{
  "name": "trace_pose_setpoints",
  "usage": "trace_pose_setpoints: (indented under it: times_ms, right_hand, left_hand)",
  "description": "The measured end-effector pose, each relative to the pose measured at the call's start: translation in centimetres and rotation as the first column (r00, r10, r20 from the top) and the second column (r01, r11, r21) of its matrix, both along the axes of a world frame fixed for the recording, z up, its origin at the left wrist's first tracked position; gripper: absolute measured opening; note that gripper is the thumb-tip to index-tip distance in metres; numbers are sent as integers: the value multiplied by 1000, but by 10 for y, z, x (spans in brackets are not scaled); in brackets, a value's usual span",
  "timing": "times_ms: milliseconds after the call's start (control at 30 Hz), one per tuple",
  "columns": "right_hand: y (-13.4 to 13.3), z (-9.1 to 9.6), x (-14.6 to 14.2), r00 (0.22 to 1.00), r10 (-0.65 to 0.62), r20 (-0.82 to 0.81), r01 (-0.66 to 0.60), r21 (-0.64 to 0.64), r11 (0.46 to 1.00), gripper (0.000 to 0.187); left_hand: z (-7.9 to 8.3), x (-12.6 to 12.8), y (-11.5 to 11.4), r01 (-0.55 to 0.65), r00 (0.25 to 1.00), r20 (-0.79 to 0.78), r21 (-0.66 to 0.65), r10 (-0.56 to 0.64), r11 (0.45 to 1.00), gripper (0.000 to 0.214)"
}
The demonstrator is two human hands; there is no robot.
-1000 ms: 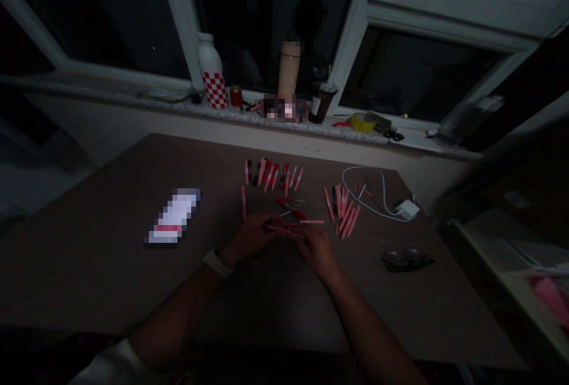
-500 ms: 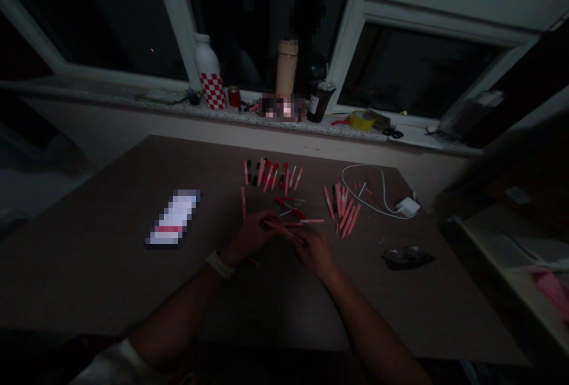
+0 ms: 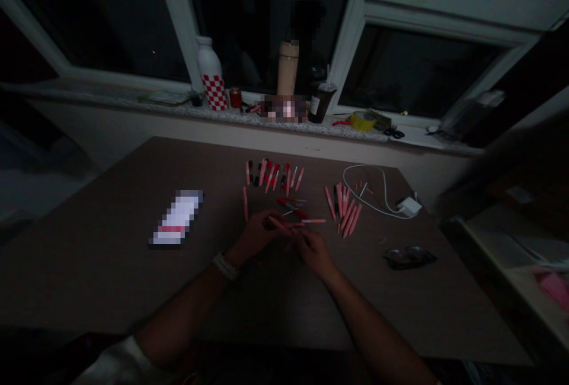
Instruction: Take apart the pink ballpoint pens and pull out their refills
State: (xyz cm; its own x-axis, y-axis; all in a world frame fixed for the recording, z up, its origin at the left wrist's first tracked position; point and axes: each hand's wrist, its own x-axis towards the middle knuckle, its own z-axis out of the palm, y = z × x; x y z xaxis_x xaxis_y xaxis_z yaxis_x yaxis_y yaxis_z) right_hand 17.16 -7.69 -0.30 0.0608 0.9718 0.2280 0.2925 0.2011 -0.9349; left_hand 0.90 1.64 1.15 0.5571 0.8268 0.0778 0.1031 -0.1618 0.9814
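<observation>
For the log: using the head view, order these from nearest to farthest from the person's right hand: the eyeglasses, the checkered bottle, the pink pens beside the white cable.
From the right hand:
1. Pink pens: just beyond it, slightly right.
2. Eyeglasses: farther right on the table.
3. Checkered bottle: far off to the left, on the windowsill.

Left fingers (image 3: 261,218), right fingers (image 3: 307,238) curled close together — forearms (image 3: 367,317) angled inward
</observation>
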Motion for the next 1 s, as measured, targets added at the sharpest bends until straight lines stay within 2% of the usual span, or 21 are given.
trace_pose_setpoints:
  times_ms: [133,300,533,733,867,1000]
  right_hand:
    - [3,-4,-3,984,-19,-177,2,-95,995,40]
    - [5,-5,-5,933,-10,-360,-59,-180,982,47]
    - [4,-7,-9,876,22,-481,-173,-271,947,58]
    - [4,-14,-9,786,-51,-617,-175,-300,938,48]
    - [3,-13,-7,801,-86,-592,-137,-322,937,44]
    - [4,-9,-6,782,-58,-620,-179,-313,933,44]
  left_hand:
    - [1,2,-2,26,997,71,-71,-21,997,28]
    - [-1,3,-2,63,984,169,-53,-53,997,26]
    - [-3,3,-2,114,985,140,-99,-99,989,27]
    - [-7,4,0,105,990,106,-57,-98,993,21]
    - [-11,4,1,117,988,106,-48,-111,992,20]
    - [-7,3,0,128,988,94,-88,-119,988,17]
